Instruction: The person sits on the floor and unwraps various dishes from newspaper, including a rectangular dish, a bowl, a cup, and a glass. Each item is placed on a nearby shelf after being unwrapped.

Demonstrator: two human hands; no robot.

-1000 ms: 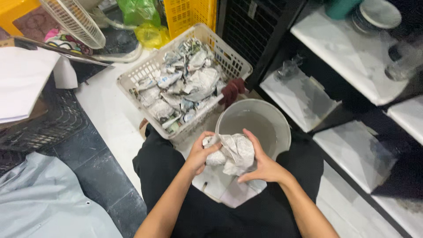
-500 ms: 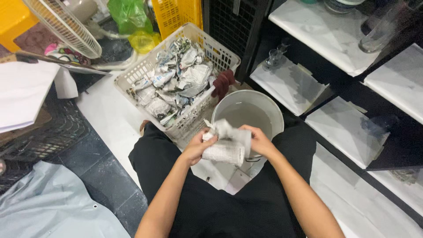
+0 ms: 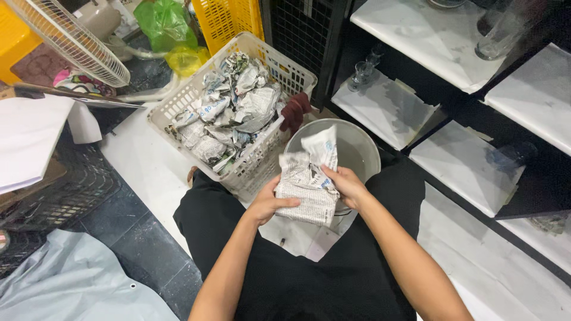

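Both of my hands grip a bundle wrapped in crumpled newspaper (image 3: 309, 181) over my lap. My left hand (image 3: 269, 203) clasps its left side. My right hand (image 3: 345, 185) holds its right side, fingers pressed on the paper. Whatever is inside the wrapping is hidden. Just beyond the bundle stands a grey metal bucket (image 3: 358, 147). To its left sits a white plastic basket (image 3: 178, 110) filled with several more newspaper-wrapped bundles (image 3: 229, 113).
Black shelves with white paper liners (image 3: 386, 107) run along the right, with small glasses (image 3: 361, 72) on one. A fan guard (image 3: 71, 38), a yellow crate (image 3: 229, 21), green and yellow bags (image 3: 163, 24) and a dark red cloth (image 3: 294, 112) lie behind. Grey sheeting (image 3: 71, 279) covers the floor at left.
The bundle has been lifted and turned upright between my hands, with the paper loosened at its top. The view has shifted toward the right shelves.
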